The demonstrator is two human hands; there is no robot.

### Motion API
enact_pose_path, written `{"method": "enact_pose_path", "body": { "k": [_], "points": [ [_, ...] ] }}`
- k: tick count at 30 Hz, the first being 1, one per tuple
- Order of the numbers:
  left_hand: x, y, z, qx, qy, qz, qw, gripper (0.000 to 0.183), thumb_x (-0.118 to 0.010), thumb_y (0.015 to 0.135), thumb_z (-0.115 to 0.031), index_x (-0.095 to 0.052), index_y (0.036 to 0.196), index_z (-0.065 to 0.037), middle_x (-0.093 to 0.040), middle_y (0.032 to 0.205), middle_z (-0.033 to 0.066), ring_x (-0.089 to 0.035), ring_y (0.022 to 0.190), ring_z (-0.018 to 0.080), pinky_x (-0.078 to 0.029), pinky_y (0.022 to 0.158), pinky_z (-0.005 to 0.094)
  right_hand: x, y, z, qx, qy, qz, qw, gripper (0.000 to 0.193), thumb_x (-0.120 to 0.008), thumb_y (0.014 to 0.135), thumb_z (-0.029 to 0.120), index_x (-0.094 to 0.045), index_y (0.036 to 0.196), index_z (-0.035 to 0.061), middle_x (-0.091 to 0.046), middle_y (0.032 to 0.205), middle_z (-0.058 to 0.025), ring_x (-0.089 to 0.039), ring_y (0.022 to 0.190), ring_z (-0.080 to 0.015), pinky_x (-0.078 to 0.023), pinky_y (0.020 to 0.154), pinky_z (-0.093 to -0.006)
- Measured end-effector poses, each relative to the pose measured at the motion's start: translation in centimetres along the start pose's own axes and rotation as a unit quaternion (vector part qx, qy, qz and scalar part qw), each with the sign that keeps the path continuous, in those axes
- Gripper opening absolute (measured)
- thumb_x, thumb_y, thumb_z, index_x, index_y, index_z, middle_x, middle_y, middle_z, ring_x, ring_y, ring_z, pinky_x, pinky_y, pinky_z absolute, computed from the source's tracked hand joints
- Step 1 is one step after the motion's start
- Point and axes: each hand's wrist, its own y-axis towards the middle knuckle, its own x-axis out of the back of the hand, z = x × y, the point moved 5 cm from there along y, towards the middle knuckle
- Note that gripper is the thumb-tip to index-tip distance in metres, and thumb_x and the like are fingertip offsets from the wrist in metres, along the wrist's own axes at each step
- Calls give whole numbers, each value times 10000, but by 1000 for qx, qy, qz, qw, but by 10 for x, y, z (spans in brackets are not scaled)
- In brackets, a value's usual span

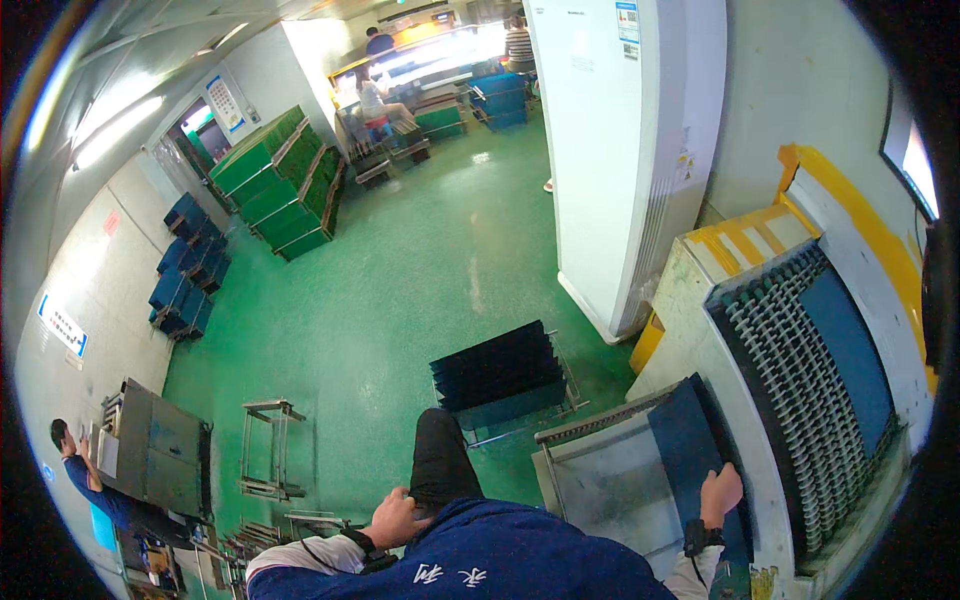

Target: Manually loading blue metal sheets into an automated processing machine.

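Observation:
At the lower right, my right hand (720, 497) is closed on the edge of a dark blue flat panel (683, 430). The panel leans at the right side of a pale metal tray (605, 480), beside a roller conveyor. My left hand (397, 518) rests against my dark-trousered thigh, its fingers curled, with nothing visible in them. Another blue panel (845, 335) lies on the conveyor's rollers (780, 345). In front of my knee, a wire rack (570, 375) on the floor holds several dark panels (500, 370) standing on edge.
A tall white cabinet (630, 150) stands ahead to the right. An empty metal frame (270, 450) is on the green floor to the left. Stacked green racks (275, 185) and blue stacks (185, 270) line the left side. A person (95, 480) stands by a grey cabinet (165, 445); others work at the back.

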Motion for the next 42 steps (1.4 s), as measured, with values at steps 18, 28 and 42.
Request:
{"method": "enact_pose_path", "body": {
  "k": [18,28,42],
  "points": [
    [-3,-4,-5,113,-27,62,991,591,-584,741,-514,-552,975,27,-499,1053,239,-539,967,390,-448,831,435,0,1,-2,-9,-1,0,1000,269,-693,686,179,-589,869,13,-622,806,-187,-606,777,-352,-469,671,-434],
    [-13,13,-11,131,-26,96,986,589,-593,741,-455,-514,1046,42,-501,1087,239,-503,1051,383,-430,872,428,-2,2,-3,-7,-14,21,1000,273,-686,701,178,-588,885,2,-624,822,-184,-609,780,-345,-475,663,-430],
    [-30,24,-1,160,-50,128,978,574,-580,733,-431,-516,1039,51,-513,1073,264,-513,1017,401,-430,871,439,-1,1,-2,-11,-4,11,1000,257,-688,697,161,-587,878,8,-622,812,-185,-607,786,-350,-474,666,-431]
  ]
}}
